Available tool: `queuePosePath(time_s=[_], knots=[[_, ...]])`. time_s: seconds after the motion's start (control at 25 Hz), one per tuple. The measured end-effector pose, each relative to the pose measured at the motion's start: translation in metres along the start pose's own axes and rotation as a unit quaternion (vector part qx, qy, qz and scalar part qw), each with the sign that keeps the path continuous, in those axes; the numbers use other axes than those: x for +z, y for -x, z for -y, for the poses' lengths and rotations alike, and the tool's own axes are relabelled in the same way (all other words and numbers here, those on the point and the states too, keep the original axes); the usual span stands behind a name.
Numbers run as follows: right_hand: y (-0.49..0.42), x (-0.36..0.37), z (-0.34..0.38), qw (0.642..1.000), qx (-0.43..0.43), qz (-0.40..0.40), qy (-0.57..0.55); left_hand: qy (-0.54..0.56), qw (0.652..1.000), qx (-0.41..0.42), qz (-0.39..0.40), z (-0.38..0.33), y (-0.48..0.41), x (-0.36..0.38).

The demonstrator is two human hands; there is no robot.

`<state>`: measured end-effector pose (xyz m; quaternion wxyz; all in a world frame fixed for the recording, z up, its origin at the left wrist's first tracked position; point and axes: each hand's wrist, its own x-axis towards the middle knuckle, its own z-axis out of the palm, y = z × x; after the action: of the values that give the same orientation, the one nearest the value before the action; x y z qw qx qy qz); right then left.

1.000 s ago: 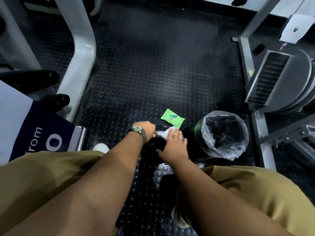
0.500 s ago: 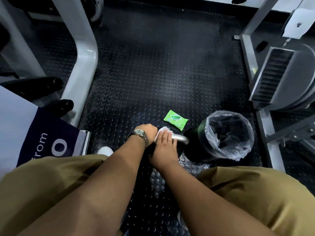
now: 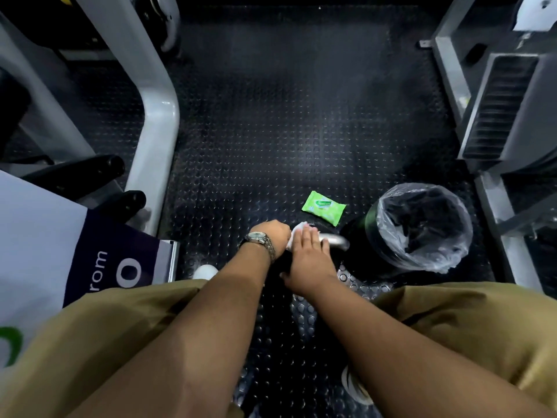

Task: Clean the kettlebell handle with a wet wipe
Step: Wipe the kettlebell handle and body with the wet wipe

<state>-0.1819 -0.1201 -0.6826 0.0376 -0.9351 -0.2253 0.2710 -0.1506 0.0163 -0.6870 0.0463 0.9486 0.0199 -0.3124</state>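
Nearest the camera, both forearms reach down and forward between the knees to the kettlebell, which stands on the studded floor (image 3: 271, 131) near its close edge. Its dark body is mostly hidden under the hands.

The right hand (image 3: 307, 254) lies palm-down on the handle (image 3: 334, 239), fingers (image 3: 306, 236) flat and together, pressing the white wipe (image 3: 297, 229) against the bar. It is laid over the wipe rather than curled round it. The left hand (image 3: 271, 236), with a watch (image 3: 260, 239) on the wrist, is closed in a fist at the handle's left end, apparently steadying it; what it clasps is hidden.

The handle's long axis runs left to right, and its bare, shiny part sticks out to the right of the right hand. So the next stroke probably goes rightward along the bar, and the right hand is the nearer one for it.

Further off lie the green pack (image 3: 324, 206) and, to its right, the lined bin (image 3: 419, 227).
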Motion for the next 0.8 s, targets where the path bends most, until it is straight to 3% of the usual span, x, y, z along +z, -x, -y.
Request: queuePosePath(time_s=[0.16, 0.44, 0.64, 0.8], knots=[[-0.002, 0.004, -0.002, 1.000, -0.010, -0.008, 0.007, -0.005, 1.000, -0.006, 0.002, 0.000, 0.001, -0.001], [-0.014, -0.014, -0.024, 0.992, 0.118, 0.020, -0.038, -0.007, 1.000, 0.030, -0.003, 0.006, 0.000, 0.003], [0.005, -0.001, 0.013, 1.000, -0.008, 0.017, -0.024, -0.027, 1.000, 0.002, -0.002, 0.003, -0.001, 0.001], [-0.002, -0.006, -0.018, 0.998, 0.056, 0.010, 0.004, -0.019, 1.000, 0.015, 0.000, 0.002, 0.003, -0.002]])
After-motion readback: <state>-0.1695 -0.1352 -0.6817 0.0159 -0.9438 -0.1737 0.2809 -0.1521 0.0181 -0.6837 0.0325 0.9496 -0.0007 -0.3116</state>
